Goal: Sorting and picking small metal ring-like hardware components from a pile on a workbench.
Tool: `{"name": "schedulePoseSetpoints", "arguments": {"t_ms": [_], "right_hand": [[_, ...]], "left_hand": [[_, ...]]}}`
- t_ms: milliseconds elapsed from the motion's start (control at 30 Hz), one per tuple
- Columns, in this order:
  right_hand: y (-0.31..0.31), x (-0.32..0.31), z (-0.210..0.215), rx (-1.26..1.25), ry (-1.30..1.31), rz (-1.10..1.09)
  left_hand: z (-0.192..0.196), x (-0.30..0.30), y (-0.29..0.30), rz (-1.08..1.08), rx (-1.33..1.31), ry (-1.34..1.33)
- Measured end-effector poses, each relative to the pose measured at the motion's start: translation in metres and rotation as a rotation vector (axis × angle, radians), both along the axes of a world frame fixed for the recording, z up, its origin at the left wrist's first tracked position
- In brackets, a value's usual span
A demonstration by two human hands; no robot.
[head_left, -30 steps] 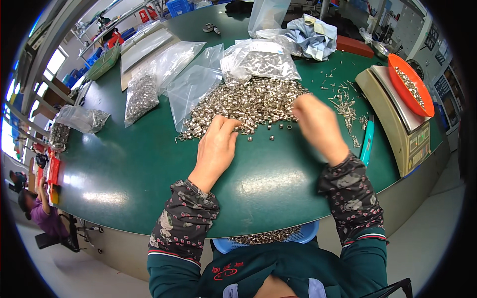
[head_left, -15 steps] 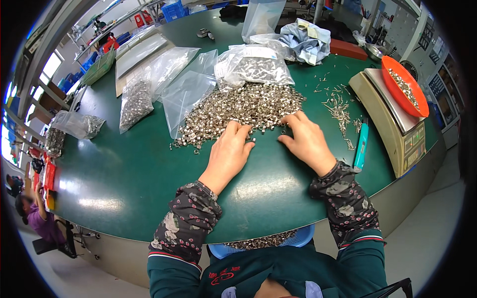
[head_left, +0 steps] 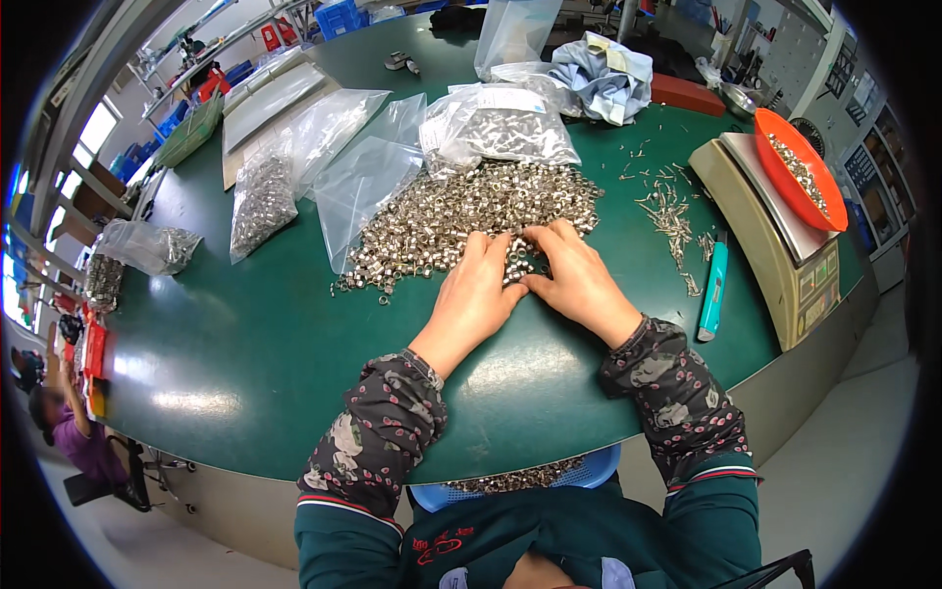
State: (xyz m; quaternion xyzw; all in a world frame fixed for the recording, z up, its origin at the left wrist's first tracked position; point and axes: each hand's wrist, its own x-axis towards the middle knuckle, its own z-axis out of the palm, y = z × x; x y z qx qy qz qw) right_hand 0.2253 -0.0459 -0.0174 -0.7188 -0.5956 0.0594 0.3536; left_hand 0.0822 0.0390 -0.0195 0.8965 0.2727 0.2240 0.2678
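A broad pile of small shiny metal rings [head_left: 461, 211] lies on the green tabletop in front of me. At its near edge, my left hand [head_left: 475, 290] and my right hand [head_left: 577, 280] curve inward with thumbs almost touching. Between them a small cluster of rings [head_left: 520, 259] is enclosed, its nearest part hidden by the thumbs. The fingers of both hands stretch forward into the pile's edge, thumbs apart from them. Behind the pile sits a clear bag of small metal parts [head_left: 515, 133], and an empty clear bag [head_left: 358, 191] lies at its left.
To the right are thin metal pins [head_left: 670, 224], a teal utility knife [head_left: 713, 292] and a scale [head_left: 760, 236] carrying an orange dish [head_left: 800, 172]. Filled bags [head_left: 263, 208] lie left. A blue basket of metal parts [head_left: 589, 469] sits below the table edge. A person [head_left: 83, 442] is far left.
Both hands have moved inward, from well apart to nearly touching at the thumbs. Some rings at the pile's near edge are now gathered between them.
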Motion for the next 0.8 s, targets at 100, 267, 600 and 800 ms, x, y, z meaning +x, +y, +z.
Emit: {"name": "schedulePoseSetpoints", "arguments": {"t_ms": [100,267,600,800], "right_hand": [[-0.008,0.002,0.003,-0.072,0.058,0.085],[-0.018,0.001,0.015,-0.125,0.202,0.082],[-0.018,0.0,0.014,-0.152,0.232,0.131],[-0.014,0.004,0.004,-0.039,0.025,0.168]], "left_hand": [[0.001,-0.006,0.0,-0.062,-0.038,0.033],[0.004,-0.016,-0.006,-0.021,-0.162,-0.035],[0.008,-0.017,-0.006,-0.055,-0.217,-0.013],[0.005,-0.014,-0.001,-0.107,-0.036,0.023]]}}
